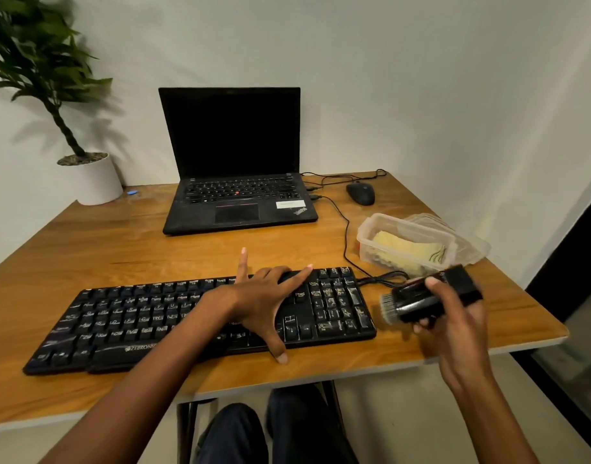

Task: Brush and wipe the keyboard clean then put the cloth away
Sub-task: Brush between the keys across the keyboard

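Observation:
A black keyboard (pixel 126 323) lies along the front of the wooden desk (pixel 103 242). My left hand (pixel 267 299) rests on its right half with fingers spread and straight. My right hand (pixel 451 316) grips a black brush (pixel 417 299) just past the keyboard's right end, its grey bristles pointing left toward the number pad. A yellow cloth (pixel 407 251) lies folded inside a clear plastic box (pixel 367 234) behind the brush.
An open black laptop (pixel 233 182) stands at the back centre, a black mouse (pixel 361 193) to its right, cables running between. A potted plant (pixel 93 179) occupies the back left corner. The box's clear lid (pixel 468 242) lies beside it. The desk edge is close on the right.

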The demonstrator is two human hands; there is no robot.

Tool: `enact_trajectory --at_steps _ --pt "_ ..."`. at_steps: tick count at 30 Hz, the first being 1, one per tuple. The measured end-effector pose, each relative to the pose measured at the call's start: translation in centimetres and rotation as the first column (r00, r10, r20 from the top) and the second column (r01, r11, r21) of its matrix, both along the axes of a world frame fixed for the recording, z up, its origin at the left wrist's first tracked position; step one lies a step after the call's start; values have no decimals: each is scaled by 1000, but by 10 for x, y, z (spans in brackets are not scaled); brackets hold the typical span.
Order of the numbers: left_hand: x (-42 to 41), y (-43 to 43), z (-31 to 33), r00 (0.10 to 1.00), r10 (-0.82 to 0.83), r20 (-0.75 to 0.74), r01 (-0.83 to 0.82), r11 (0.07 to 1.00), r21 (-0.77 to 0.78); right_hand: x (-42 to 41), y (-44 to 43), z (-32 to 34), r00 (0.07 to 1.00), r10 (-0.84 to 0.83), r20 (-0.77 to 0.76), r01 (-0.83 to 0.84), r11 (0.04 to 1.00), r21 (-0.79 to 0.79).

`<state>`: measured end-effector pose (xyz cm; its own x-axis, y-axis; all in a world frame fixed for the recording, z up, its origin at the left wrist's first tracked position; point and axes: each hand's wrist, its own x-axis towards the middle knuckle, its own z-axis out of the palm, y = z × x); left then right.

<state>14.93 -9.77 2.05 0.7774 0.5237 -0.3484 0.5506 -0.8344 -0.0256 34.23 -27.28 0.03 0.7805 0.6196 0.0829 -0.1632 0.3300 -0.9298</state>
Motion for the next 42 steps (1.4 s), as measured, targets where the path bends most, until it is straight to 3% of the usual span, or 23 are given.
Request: enact_trajectory --at_steps 4,7,10,16,19,23,28,32,36,42 --pt "-3 1 -3 997 22 75 -20 999 -36 -18 19 7 951 102 292 -75 992 -101" --pt "-3 0 -7 992 26 123 -23 999 -22 -19 26 6 860 193 473 -110 974 -199" --pt "-4 -1 -7 991 30 128 -26 999 -29 -12 26 13 794 296 531 -127 935 -331" --pt "-3 -1 -6 990 25 136 -19 998 -52 -17 29 8 744 245 622 -95 960 -264" --pt "-2 -2 -6 989 31 142 -23 998 -64 -14 30 11 740 285 609 -109 945 -310" --pt "-2 -3 -5 989 32 144 -23 998 -66 -11 33 10 776 208 596 -101 973 -208" --pt "-2 -3 -5 990 34 135 -26 998 -65 -11 33 6 782 250 571 -140 963 -229" --pt "-2 -4 -5 989 39 141 -30 997 -67 -7 37 0 838 99 537 -50 993 -104" --pt "-2 -4 -4 989 39 140 -30 998 -64 -8 32 -6 857 130 498 -55 985 -162" --pt "-3 -5 -4 989 46 142 -35 996 -77 -6 38 -8 848 42 528 9 995 -95"
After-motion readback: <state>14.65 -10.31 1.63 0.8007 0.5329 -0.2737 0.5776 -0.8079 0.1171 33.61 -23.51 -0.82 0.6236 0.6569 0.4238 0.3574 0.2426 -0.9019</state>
